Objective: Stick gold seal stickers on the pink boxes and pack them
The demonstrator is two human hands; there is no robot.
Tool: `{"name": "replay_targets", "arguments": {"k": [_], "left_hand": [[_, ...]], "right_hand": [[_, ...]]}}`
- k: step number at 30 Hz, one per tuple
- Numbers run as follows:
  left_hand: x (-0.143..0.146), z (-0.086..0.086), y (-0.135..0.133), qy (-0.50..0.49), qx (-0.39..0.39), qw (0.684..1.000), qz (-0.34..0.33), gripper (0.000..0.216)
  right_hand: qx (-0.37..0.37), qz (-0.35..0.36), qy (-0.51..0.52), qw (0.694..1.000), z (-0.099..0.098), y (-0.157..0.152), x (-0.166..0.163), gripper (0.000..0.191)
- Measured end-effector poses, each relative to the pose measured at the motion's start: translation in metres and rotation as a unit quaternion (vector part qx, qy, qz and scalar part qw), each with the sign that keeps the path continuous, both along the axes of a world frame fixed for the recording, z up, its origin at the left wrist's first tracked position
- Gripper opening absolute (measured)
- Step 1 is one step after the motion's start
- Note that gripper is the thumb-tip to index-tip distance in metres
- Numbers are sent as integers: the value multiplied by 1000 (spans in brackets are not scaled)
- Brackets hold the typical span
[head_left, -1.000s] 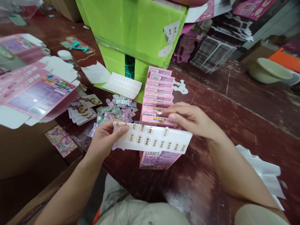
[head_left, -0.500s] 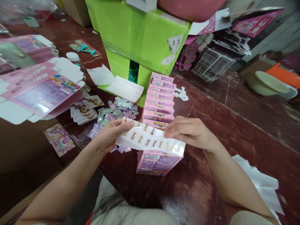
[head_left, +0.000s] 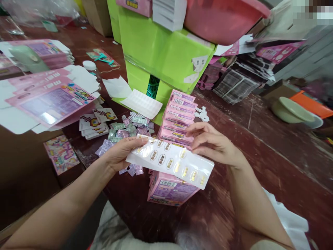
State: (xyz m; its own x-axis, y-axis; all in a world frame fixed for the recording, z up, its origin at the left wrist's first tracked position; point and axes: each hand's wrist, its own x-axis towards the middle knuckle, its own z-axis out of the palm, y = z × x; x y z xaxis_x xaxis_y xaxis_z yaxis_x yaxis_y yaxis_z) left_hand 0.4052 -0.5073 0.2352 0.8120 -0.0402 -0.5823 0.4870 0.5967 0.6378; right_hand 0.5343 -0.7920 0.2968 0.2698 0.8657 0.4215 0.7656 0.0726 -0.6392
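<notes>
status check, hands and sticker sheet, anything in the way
Left hand gripping sticker sheet at its left end. Right hand at the sheet's upper edge, contact unclear. Sheet partly hides the pink boxes from view.

- Left forearm [head_left: 75,194]: bare, slanting up from the lower left corner toward the middle.
- Left grip [head_left: 122,151]: closed in a pinch, thumb [head_left: 141,140] laid along the top and pointing right, the other fingers mostly hidden beneath.
- Right forearm [head_left: 249,191]: bare, rising from the lower right and leaning left.
- Right grip [head_left: 214,142]: turned leftward, fingers loosely bent and slightly parted; whether the tips pinch cannot be told.
- Both grips: near each other, apart.
</notes>
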Motion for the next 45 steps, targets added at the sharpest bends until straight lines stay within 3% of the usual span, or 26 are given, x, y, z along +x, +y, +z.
{"name": "replay_targets", "arguments": {"k": [3,6,12,19,28,35,40,45], "left_hand": [[1,-2,0,3,7,1000,-3,17],[4,-6,0,-3,4,1000,-5,21],[6,-12,1,-11,0,1000,-10,24],[7,-13,-1,3,6,1000,-6,20],[9,-15,-1,6,2,1000,4,22],[9,-16,0,3,-14,1000,2,24],[6,-16,3,6,-1,1000,3,17],[3,-15,3,3,1,1000,-18,18]], "right_hand": [[-79,53,7,995,3,9,0,30],[-78,82,38,993,-1,14,-1,18],[-47,59,25,997,-10,14,0,18],[-46,47,24,998,-15,13,1,9],[-53,30,13,998,-20,13,4,12],[-54,39,-1,998,-8,9,1,14],[9,-45,47,998,7,6,16,7],[-177,-67,-43,981,6,30,47,19]]}}
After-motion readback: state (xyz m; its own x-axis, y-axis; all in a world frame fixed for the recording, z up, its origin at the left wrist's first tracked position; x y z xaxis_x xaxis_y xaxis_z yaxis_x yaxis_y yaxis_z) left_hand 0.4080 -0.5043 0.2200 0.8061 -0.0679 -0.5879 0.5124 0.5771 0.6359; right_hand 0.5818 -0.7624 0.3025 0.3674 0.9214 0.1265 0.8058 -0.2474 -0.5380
